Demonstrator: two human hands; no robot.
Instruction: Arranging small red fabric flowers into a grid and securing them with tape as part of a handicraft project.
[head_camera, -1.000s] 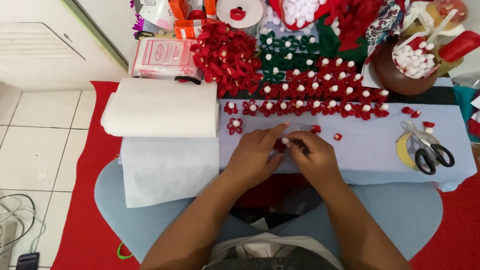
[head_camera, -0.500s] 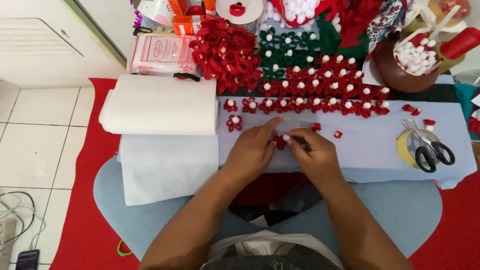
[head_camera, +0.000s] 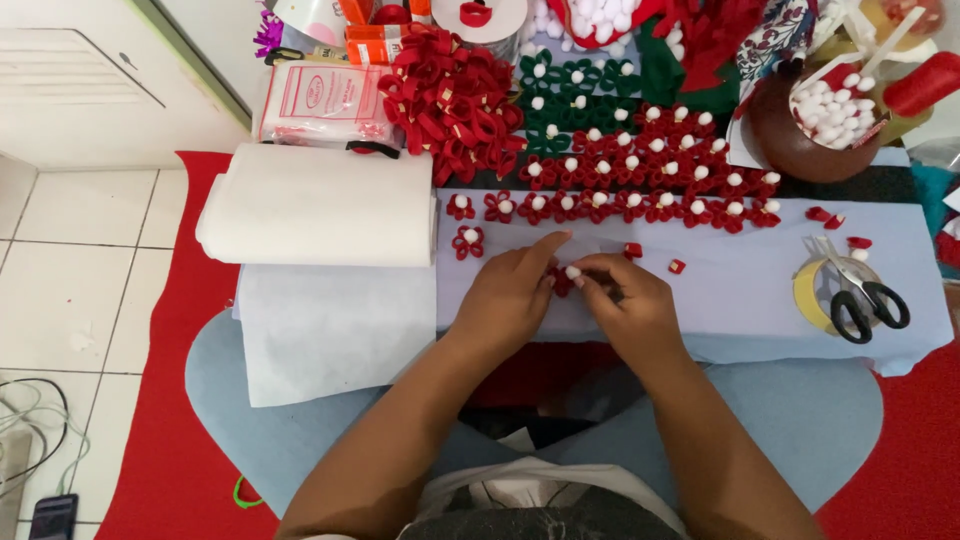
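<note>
While both hands meet at the middle of the pale lilac cloth-covered counter (head_camera: 760, 300), the left hand (head_camera: 510, 300) and right hand (head_camera: 630, 305) pinch a small red ribbon flower with a white pompom centre (head_camera: 568, 278) — each grip narrow, fingertips closed on it. It looks light, soft and easily crushed; its petal edges seem the safest hold. Rows of finished red flowers (head_camera: 640, 205) lie just beyond, loose red scraps (head_camera: 655, 258) beside, black-handled scissors (head_camera: 860, 290) well apart — nothing blocks the hands.
</note>
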